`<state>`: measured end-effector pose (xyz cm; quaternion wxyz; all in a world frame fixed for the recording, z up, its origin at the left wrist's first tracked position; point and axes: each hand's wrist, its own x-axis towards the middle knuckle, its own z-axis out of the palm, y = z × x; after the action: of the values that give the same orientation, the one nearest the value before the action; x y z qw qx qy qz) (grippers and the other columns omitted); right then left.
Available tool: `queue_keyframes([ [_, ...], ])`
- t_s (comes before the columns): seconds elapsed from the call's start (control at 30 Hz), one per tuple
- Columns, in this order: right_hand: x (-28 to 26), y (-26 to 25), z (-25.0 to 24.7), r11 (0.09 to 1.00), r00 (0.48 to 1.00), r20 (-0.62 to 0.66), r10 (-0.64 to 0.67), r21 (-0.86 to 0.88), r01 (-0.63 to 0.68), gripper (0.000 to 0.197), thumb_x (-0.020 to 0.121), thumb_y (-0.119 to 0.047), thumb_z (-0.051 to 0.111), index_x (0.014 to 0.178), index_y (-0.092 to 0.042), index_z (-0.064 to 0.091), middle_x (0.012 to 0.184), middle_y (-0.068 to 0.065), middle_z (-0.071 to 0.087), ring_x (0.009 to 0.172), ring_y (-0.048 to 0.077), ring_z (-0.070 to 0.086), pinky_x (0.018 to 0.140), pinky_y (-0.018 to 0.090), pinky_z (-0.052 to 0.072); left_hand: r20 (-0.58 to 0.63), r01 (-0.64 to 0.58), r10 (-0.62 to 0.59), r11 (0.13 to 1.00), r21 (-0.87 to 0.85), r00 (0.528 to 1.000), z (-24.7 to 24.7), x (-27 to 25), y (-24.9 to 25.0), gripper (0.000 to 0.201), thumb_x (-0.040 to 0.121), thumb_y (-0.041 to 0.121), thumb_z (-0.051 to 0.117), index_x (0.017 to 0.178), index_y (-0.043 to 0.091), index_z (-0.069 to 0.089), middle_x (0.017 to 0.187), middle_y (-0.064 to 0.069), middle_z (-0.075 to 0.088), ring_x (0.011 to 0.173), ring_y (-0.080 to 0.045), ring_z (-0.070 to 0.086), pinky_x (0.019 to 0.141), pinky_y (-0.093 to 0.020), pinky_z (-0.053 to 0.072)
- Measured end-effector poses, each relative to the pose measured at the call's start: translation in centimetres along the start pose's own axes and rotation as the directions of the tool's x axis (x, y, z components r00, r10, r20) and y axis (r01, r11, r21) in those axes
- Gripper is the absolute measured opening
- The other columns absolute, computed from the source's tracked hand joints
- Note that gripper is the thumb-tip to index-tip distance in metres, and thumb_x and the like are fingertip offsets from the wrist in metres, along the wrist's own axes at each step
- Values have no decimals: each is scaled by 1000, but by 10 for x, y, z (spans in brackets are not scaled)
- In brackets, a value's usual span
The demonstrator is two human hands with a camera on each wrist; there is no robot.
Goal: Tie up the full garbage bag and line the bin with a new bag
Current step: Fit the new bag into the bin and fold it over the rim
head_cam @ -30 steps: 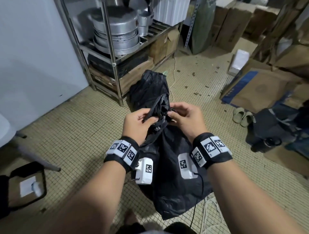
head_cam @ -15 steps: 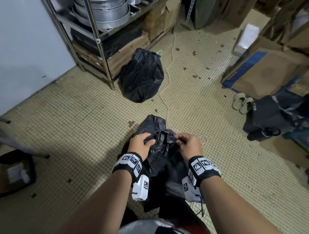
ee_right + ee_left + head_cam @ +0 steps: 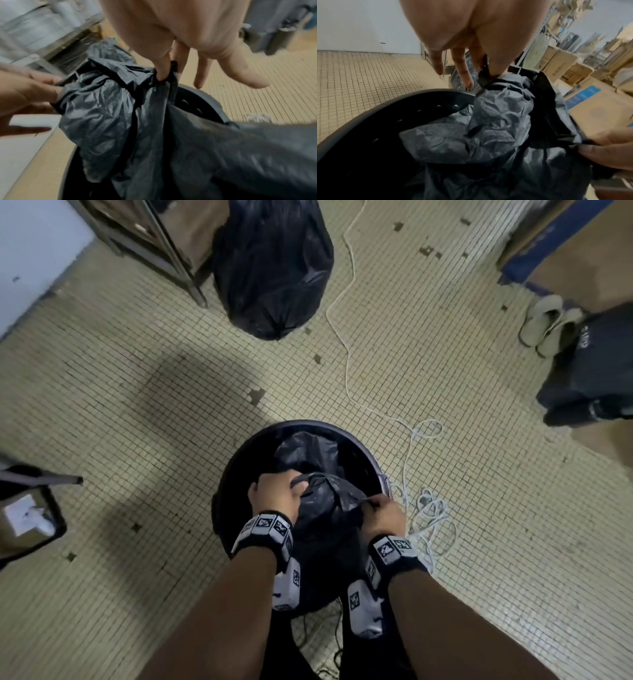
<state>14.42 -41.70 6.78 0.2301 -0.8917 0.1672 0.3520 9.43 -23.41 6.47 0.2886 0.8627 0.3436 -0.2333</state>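
Both hands are over the round black plastic bin (image 3: 363, 453), each pinching the rim of the new crumpled black plastic liner bag (image 3: 325, 501). Left hand (image 3: 274, 494): thumb and forefinger are clamped on a bunched edge of the bag, and the other fingers (image 3: 462, 70) point loosely down with nothing in them. Right hand (image 3: 385, 517): thumb and forefinger nip the opposite edge, and the remaining fingers (image 3: 200, 73) are spread and free. The bag mouth is stretched between the two hands and only partly opened; the body of the bag hangs down inside the bin, below the hands, with folds piled against the far inner wall. The bin wall shows a row of small holes (image 3: 419, 111) just under the left hand. The full, tied black garbage bag (image 3: 270, 265) sits on the tiled floor (image 3: 137, 371) well beyond both hands, just beside the leg of a metal shelf rack (image 3: 185, 272). A white cord (image 3: 346, 361) runs from past that bag to a loose coil on the floor just right of the right hand. A pair of pale slippers (image 3: 548, 320) lies far off to the right.
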Motion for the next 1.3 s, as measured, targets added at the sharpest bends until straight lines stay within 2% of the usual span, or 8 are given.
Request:
queue_keyframes([
  [0.07,10,10,14,985,986,29,163,-64,-161,19,97,-35,55,107,-30,70,113,8,67,109,28,57,97,37,45,59,76,-76,997,4,995,19,11,-8,17,100,35,56,102,26,71,117,3,58,123,-25,46,112,-67,24],
  [0.17,25,25,33,945,947,85,309,-140,-296,27,98,-38,52,118,-33,69,123,10,63,121,33,51,107,47,40,203,42,-29,997,-60,979,49,21,-22,17,99,28,60,111,20,69,136,-9,54,129,-31,47,109,-50,37],
  [0.33,41,49,58,938,928,139,345,-24,-345,29,99,-27,50,114,-18,74,116,18,69,107,35,63,88,34,50,246,137,-65,947,-290,967,95,18,-37,4,100,22,59,97,25,60,99,-5,68,73,-11,58,64,-24,46],
  [0.43,43,45,68,932,931,84,356,45,-361,26,98,-22,53,107,-15,76,106,15,72,101,33,66,72,27,43,265,177,-74,904,-390,961,105,17,-44,19,99,25,60,85,36,55,84,11,60,70,-6,57,63,-36,60],
  [0.6,43,5,87,941,987,37,155,298,-159,15,92,-27,66,97,-21,79,77,-3,70,83,23,67,67,20,46,90,140,-109,844,-518,990,77,24,-58,11,101,31,55,93,39,53,85,10,63,74,-16,66,68,-45,63],
  [0.77,47,-61,92,837,977,60,-203,529,141,32,91,-11,68,62,-21,64,65,-6,64,68,15,61,75,29,49,-251,-47,-113,831,-554,961,27,31,-69,5,101,37,52,100,42,53,74,16,61,68,12,60,55,-3,44],
  [1.07,50,-113,86,482,903,235,-360,876,-36,8,94,7,57,97,8,65,88,19,59,67,21,57,68,26,55,-571,-318,-58,783,-535,819,-2,18,-62,14,96,41,48,108,36,53,89,18,65,76,0,61,65,-7,44],
  [1.3,82,-24,107,757,913,126,-388,608,238,16,90,-17,62,80,-9,72,76,9,71,74,24,65,76,48,57,-383,-191,-38,818,-542,923,73,3,-85,18,98,21,62,106,36,54,81,22,61,77,17,59,67,1,42],
])
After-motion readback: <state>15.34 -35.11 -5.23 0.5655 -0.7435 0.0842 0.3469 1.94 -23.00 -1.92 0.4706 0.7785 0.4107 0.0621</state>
